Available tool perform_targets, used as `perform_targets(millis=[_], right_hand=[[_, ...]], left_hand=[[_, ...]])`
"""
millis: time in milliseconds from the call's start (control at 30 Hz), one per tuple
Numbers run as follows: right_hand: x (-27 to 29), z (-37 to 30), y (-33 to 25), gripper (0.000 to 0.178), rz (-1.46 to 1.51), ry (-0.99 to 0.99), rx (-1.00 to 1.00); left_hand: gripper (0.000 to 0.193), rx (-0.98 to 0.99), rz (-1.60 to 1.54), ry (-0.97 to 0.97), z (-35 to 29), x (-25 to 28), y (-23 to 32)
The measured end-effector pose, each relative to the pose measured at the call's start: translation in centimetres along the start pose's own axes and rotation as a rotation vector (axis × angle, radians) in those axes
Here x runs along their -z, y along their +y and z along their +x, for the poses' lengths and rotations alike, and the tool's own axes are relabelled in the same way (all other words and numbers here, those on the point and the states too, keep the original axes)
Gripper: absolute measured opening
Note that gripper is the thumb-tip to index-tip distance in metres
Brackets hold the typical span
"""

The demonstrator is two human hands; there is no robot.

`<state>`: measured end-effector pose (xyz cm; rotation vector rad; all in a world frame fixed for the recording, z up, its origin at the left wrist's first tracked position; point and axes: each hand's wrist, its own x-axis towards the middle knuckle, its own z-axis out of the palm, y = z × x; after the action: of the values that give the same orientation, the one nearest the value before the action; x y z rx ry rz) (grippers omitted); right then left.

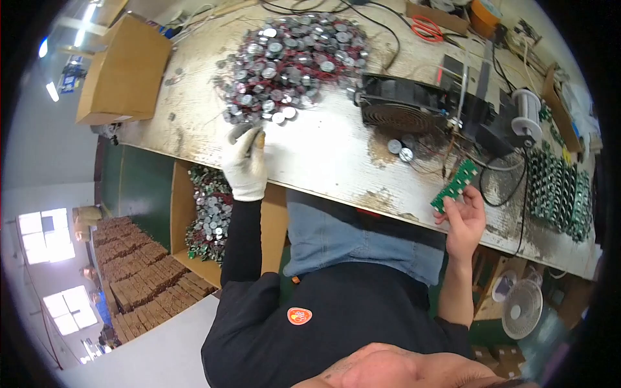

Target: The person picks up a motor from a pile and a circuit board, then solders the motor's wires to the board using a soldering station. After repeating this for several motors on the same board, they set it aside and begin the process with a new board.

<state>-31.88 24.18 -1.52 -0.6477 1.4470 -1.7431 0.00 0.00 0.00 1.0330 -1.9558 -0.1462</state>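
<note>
My right hand (464, 223), bare, pinches the lower end of a narrow green circuit board (460, 180) with small pale parts on it. The board is tilted above the front edge of the table. My left hand (246, 165), in a white glove, reaches to the near edge of a big pile of small round silver discs with red wires (284, 61). Its thumb and fingers are drawn together at the pile; what they grip is hidden. A few pale discs (283, 115) lie just right of its fingertips.
A black fan (398, 116) stands mid-right, with loose silver discs (400, 150) before it. Green boards (556, 191) stand in rows at right, by a white wire spool (526, 113). A cardboard box (129, 71) sits far left; an open carton (184, 194) of wired boards is below the table edge.
</note>
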Motion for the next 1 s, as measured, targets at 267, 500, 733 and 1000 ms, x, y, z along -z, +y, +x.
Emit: perform_targets(millis=[267,500,733,1000], right_hand=[[-0.1,0.1,-0.6,0.043,0.096,-0.028,-0.024],[0.6,0.0,-0.5,0.045,0.124,-0.036,-0.069],[-0.2,0.0,-1.8,0.040,0.102,-0.036,-0.141],[-0.1,0.1,-2.1,0.040,0.154,-0.067,-0.144]], left_hand=[[0.027,0.763,-0.728,-0.168,-2.7,-3.0,8.8],[0.020,0.705,-0.857,-0.524,-3.6,-5.5,14.3],[0.024,0.799,-0.919,-0.808,-4.0,-7.1,18.2],[0.020,0.838,-0.995,-0.913,-3.3,-8.9,19.7]])
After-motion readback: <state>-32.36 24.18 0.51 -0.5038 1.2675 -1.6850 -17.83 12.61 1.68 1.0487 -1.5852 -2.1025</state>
